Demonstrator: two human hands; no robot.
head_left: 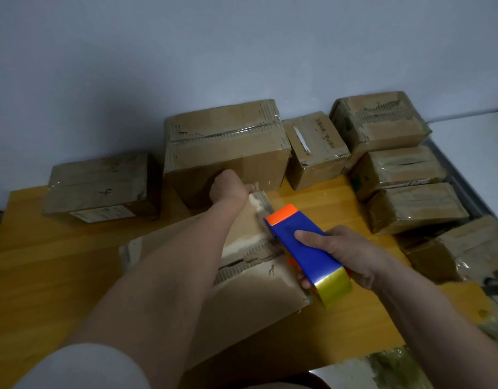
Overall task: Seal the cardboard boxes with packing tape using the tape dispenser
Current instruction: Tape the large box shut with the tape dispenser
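**Taping the seam of the near box, dispenser partway along**

Nearest the camera, the open-seamed cardboard box (pixel 242 282) lies on the wooden tabletop (pixel 45 276), its torn flaps meeting along a ragged centre line. The right hand (pixel 346 254) has its grip closed round the blue tape dispenser (pixel 304 248), thumb on top, with the orange nose pointing away and the yellowish tape roll at the near end. The dispenser sits over the box's seam, at or just above the flaps; whether tape is already laid under it cannot be told.

Further out, the left forearm crosses the box and the left hand (pixel 228 186) reaches its far edge, fingers curled over the end of the flap (pixel 256 200), apparently holding it down or pinning the tape's start there.

The step in hand looks like the run along the seam. The next move calls for steady pressure on the flaps, a straight pull along the centre line, then a cut at the box edge.

Beyond, several taped boxes (pixel 225 141) stand in a row against the wall, with more stacked at the right.
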